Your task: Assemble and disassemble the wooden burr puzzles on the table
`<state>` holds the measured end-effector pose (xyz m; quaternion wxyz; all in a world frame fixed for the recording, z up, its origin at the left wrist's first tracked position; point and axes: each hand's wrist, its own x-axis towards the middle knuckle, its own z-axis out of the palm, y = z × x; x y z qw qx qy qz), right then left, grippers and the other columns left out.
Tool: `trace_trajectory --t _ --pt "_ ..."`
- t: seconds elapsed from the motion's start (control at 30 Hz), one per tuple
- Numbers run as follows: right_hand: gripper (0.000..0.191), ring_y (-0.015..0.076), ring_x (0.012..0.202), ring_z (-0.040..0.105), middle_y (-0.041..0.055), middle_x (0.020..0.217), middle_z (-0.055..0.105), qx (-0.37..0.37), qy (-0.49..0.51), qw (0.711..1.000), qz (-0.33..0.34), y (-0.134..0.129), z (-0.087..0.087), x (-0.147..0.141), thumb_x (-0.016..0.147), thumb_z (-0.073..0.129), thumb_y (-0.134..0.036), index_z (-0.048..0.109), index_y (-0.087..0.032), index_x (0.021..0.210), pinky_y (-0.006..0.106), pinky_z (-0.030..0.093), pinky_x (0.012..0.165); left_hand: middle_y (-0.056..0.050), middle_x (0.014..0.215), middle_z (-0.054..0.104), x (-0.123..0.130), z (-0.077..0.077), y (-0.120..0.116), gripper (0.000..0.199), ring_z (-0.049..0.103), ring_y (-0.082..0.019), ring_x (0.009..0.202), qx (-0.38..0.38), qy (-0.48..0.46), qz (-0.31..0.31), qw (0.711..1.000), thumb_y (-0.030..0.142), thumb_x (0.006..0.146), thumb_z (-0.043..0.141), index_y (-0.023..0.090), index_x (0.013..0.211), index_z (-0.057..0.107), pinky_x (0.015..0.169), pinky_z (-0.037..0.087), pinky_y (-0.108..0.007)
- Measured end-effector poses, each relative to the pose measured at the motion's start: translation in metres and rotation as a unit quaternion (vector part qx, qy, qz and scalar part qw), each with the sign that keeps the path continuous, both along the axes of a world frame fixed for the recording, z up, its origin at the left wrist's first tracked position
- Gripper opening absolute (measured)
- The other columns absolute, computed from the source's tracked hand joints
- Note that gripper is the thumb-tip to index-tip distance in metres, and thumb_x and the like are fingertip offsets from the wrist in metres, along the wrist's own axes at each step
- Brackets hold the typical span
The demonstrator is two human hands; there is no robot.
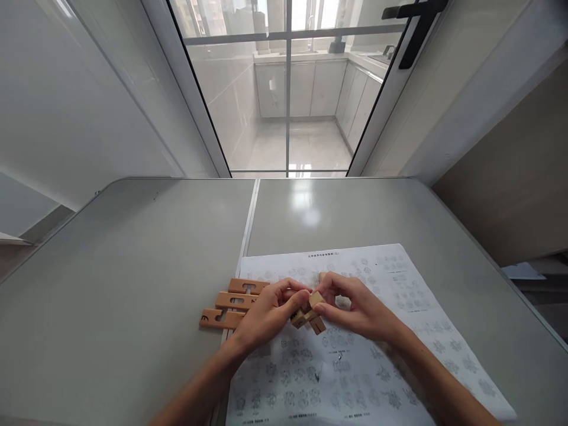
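Note:
Several small wooden pieces, fitted together in a cluster [298, 319], are held between both hands above a printed sheet [337, 384]. My left hand [271, 310] grips the cluster from the left, thumb on top. From the right, my right hand [355, 302] pinches a light wooden block [316, 299] at the cluster's upper right. The fingers hide part of the cluster. Beside my left hand lie three notched wooden pieces: an upper one [239, 286], a middle one [228, 300] and a lower one [213, 318] with a dark mark at its end.
The sheet, covered with small diagrams, lies on a grey table [133, 284] with a seam strip [251, 216] down its middle. Beyond the table's far edge stands a glass door [288, 106] with a black handle [415, 35].

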<state>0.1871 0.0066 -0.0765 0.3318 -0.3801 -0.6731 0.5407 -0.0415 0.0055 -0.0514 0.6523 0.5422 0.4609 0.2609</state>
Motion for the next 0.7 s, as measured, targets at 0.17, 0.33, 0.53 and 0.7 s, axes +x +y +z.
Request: trace_trajectory --t 0.17,0.33,0.53,0.7 --pt "0.031 0.0146 0.064 0.052 -0.0024 0.071 0.058 -0.01 -0.008 1.0 -0.017 0.0001 -0.0036 0.0009 0.1 0.074 -0.046 0.057 -0.024 0.087 0.026 0.039 0.054 -0.003 0.084 0.072 0.0003 -0.0012 -0.0014 0.049 0.06 -0.015 0.076 0.02 -0.003 -0.007 1.0 0.062 0.1 0.066 0.015 0.109 0.075 0.069 0.042 -0.026" --pt "0.032 0.0147 0.064 0.052 -0.0018 0.071 0.058 -0.011 -0.001 0.999 -0.031 -0.0006 -0.0053 -0.0003 0.099 0.074 -0.048 0.057 -0.023 0.087 0.027 0.04 0.055 -0.005 0.092 0.074 0.0006 -0.004 -0.0025 0.047 0.063 -0.015 0.078 0.036 -0.016 -0.02 0.999 0.06 0.101 0.065 0.016 0.117 0.075 0.07 0.045 -0.027" --pt "0.035 0.0146 0.062 0.05 -0.0024 0.068 0.056 -0.01 -0.01 0.999 -0.036 -0.0016 -0.0008 -0.0011 0.1 0.073 -0.051 0.058 -0.024 0.084 0.028 0.038 0.054 -0.005 0.094 0.075 0.0004 -0.0033 -0.0048 0.039 0.068 -0.018 0.085 0.067 -0.009 -0.026 0.997 0.053 0.102 0.067 0.018 0.119 0.073 0.073 0.05 -0.028" --pt "0.034 0.0149 0.063 0.052 -0.0021 0.068 0.058 -0.01 -0.013 0.999 -0.033 -0.002 -0.0002 -0.0002 0.101 0.071 -0.051 0.059 -0.023 0.085 0.029 0.04 0.057 -0.005 0.094 0.076 0.0004 -0.0045 -0.0069 0.035 0.071 -0.019 0.085 0.109 0.0 -0.037 0.993 0.049 0.106 0.063 0.019 0.122 0.071 0.076 0.053 -0.03"
